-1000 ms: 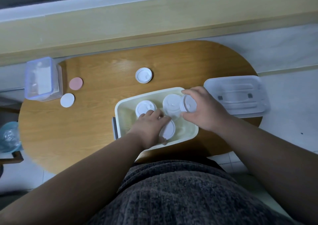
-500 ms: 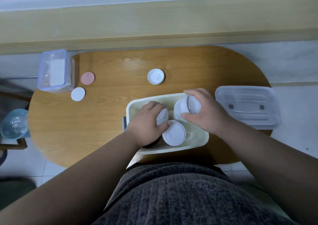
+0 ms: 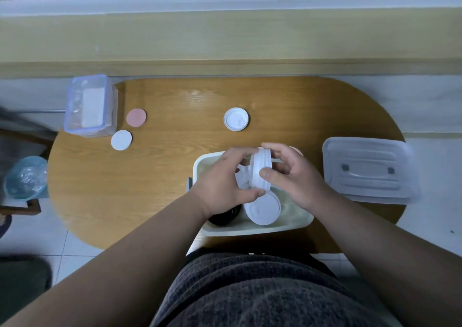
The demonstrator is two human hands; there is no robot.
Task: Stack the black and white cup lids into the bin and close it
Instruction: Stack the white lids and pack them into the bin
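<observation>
Moved: left hand (image 3: 222, 180), from bin (image 3: 250, 231) floor up to white lid stack (image 3: 261, 170); its grip and that of right hand (image 3: 296, 176) both clasp it. Outstanding: loose lid (image 3: 236, 122), 12 o'clock.

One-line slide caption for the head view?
Left hand and right hand grip a white lid stack over the open bin; a loose lid sits on the table.

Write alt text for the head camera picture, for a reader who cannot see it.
The left hand and the right hand hold a stack of white lids on edge over a white bin on a table. Black lids and another white lid lie in the bin. A loose lid lies beyond it, the bin cover to its right.
</observation>
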